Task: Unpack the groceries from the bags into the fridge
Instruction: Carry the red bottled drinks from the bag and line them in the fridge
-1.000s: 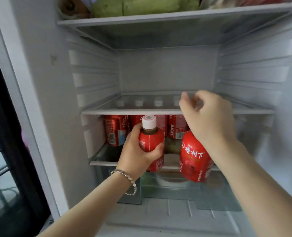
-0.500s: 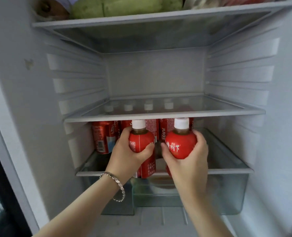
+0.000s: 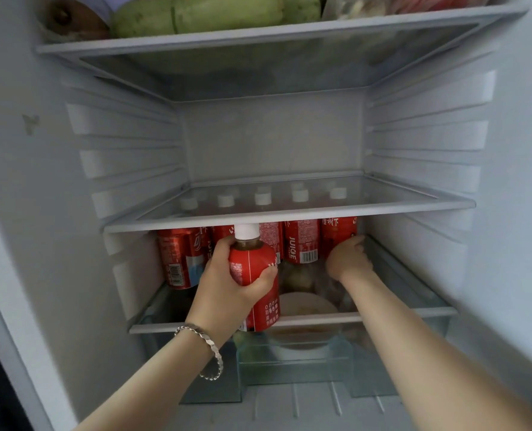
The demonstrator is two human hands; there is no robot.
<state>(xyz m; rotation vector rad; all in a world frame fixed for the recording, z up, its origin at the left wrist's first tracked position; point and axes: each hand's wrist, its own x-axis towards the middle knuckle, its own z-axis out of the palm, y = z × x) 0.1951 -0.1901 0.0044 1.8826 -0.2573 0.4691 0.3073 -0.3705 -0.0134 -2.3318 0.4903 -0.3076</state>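
Inside the open fridge, my left hand (image 3: 227, 284) grips a red juice bottle (image 3: 252, 262) with a white cap, upright at the front of the lower glass shelf (image 3: 383, 315). My right hand (image 3: 348, 259) reaches deep into the same shelf, its fingers wrapped round the lower part of another red bottle (image 3: 338, 233) at the right end of the back row. More red bottles (image 3: 300, 241) stand in that row, their caps showing through the shelf above. A red can (image 3: 177, 259) stands at the left end.
The middle glass shelf (image 3: 289, 213) sits just above the bottle caps. Green gourds (image 3: 212, 14) and bagged food lie on the top shelf (image 3: 258, 32). A clear crisper drawer (image 3: 289, 362) with a white bowl (image 3: 308, 306) showing through lies beneath the lower shelf.
My right hand has carried its bottle from the shelf's front to the back row at the right. The left hand with its bottle has stayed at the front.
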